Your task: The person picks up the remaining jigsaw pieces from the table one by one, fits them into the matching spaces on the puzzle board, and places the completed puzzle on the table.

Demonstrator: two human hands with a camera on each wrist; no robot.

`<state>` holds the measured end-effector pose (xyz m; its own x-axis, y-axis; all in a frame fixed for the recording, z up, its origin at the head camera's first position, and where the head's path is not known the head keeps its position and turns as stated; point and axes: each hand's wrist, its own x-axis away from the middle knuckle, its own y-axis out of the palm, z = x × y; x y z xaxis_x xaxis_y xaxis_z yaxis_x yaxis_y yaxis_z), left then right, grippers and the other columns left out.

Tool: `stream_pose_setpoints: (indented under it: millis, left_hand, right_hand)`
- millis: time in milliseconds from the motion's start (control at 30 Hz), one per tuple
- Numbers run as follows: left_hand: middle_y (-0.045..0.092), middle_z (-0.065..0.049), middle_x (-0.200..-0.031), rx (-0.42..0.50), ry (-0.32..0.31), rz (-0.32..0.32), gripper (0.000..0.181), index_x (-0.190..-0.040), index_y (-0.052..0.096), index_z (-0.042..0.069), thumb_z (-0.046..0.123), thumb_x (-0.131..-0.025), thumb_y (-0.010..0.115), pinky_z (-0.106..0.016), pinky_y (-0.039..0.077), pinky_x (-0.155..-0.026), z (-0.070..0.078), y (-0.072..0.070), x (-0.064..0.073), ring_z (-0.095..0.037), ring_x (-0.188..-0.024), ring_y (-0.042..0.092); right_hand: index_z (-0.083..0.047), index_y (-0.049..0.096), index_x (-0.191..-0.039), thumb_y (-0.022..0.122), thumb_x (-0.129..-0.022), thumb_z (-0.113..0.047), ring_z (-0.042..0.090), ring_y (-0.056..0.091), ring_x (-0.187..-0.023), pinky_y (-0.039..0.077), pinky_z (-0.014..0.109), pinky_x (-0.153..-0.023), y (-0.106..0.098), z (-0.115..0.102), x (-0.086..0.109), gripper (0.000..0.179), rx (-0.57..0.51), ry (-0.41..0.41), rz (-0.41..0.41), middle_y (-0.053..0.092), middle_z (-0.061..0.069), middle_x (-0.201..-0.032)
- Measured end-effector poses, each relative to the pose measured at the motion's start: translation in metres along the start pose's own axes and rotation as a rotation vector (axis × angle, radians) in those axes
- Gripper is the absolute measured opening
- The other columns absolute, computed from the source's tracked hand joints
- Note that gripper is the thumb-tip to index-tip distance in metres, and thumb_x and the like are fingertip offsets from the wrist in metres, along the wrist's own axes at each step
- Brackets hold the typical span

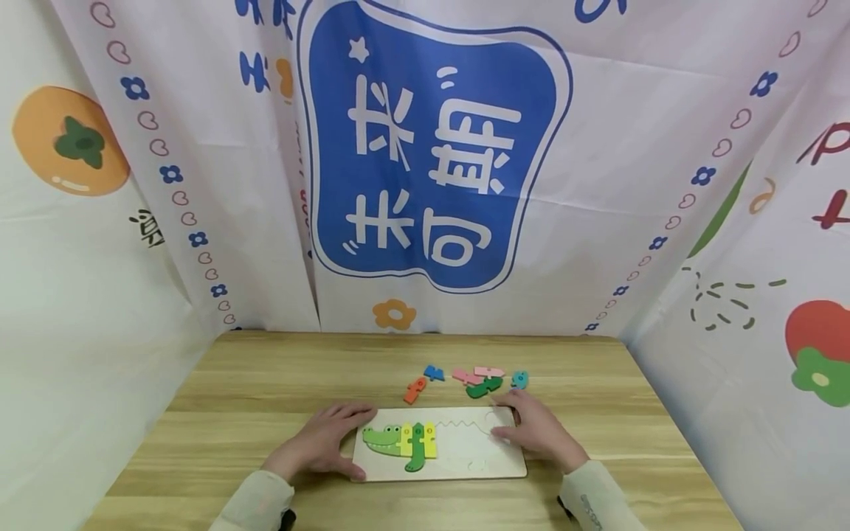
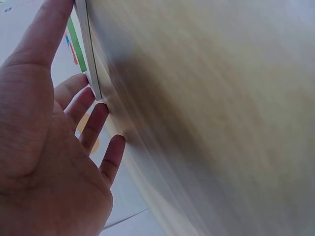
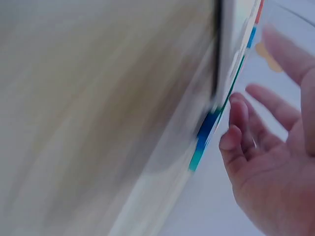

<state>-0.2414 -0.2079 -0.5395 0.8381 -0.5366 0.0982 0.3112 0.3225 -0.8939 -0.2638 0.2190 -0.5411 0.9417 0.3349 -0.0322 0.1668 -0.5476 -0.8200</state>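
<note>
A white puzzle board (image 1: 465, 468) lies on the table, with a green crocodile head (image 1: 383, 438) and joined yellow and green body pieces (image 1: 417, 442) at its left part. My left hand (image 1: 330, 441) holds the board's left end, thumb at the near corner, fingers at the far one. In the left wrist view, the left hand (image 2: 54, 132) spans the board's edge (image 2: 92, 64). Above the board's right end is my right hand (image 1: 536, 429), its thumb over the surface and fingers loosely bent near the far corner. In the right wrist view, the right hand (image 3: 275, 132) holds nothing.
Beyond the board lie loose puzzle pieces: orange (image 1: 415, 390), dark blue (image 1: 434, 373), pink (image 1: 489, 372), green (image 1: 484, 387) and light blue (image 1: 519, 380). The wooden table (image 1: 265, 376) meets a printed cloth backdrop (image 1: 598, 243) at its back and sides.
</note>
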Motion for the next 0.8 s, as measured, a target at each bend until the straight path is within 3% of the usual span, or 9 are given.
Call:
stream_pose_setpoints:
  millis: [133, 433, 533, 800]
  left_hand:
    - [0.044, -0.007, -0.162, -0.011, 0.0, 0.002, 0.107, -0.157, 0.046, 0.016, 0.065, -0.071, 0.086, -0.07, 0.028, -0.116, -0.001, 0.0, -0.001, -0.04, -0.147, 0.038]
    - [0.043, -0.006, -0.163, -0.003, -0.008, -0.012, 0.109, -0.158, 0.045, 0.018, 0.069, -0.07, 0.084, -0.071, 0.027, -0.116, -0.002, 0.004, 0.001, -0.039, -0.147, 0.037]
    - [0.044, -0.006, -0.162, -0.003, -0.009, -0.005, 0.109, -0.158, 0.045, 0.018, 0.067, -0.07, 0.085, -0.07, 0.027, -0.116, -0.002, 0.004, 0.0, -0.038, -0.147, 0.038]
    - [0.044, -0.007, -0.162, 0.006, -0.005, -0.006, 0.107, -0.158, 0.046, 0.017, 0.065, -0.071, 0.086, -0.071, 0.027, -0.115, 0.0, 0.0, 0.001, -0.039, -0.146, 0.038]
  right_hand:
    - [-0.009, 0.067, -0.137, 0.081, -0.092, -0.03, 0.019, 0.061, -0.086, 0.053, 0.036, -0.071, 0.016, -0.016, -0.026, 0.051, -0.114, 0.05, 0.031, 0.07, 0.008, -0.12]
    - [-0.002, 0.062, -0.14, 0.076, -0.096, -0.032, 0.021, 0.064, -0.109, 0.055, 0.045, -0.096, 0.053, -0.056, -0.071, 0.055, -0.312, 0.061, -0.045, 0.069, 0.008, -0.121]
    - [-0.003, 0.062, -0.14, 0.079, -0.093, -0.031, 0.022, 0.063, -0.112, 0.054, 0.047, -0.098, 0.06, -0.068, -0.081, 0.057, -0.32, 0.085, -0.061, 0.068, 0.008, -0.123]
    - [-0.004, 0.06, -0.141, 0.088, -0.083, -0.035, 0.026, 0.06, -0.115, 0.051, 0.05, -0.102, 0.068, -0.095, -0.096, 0.071, -0.224, 0.125, -0.081, 0.063, 0.01, -0.129]
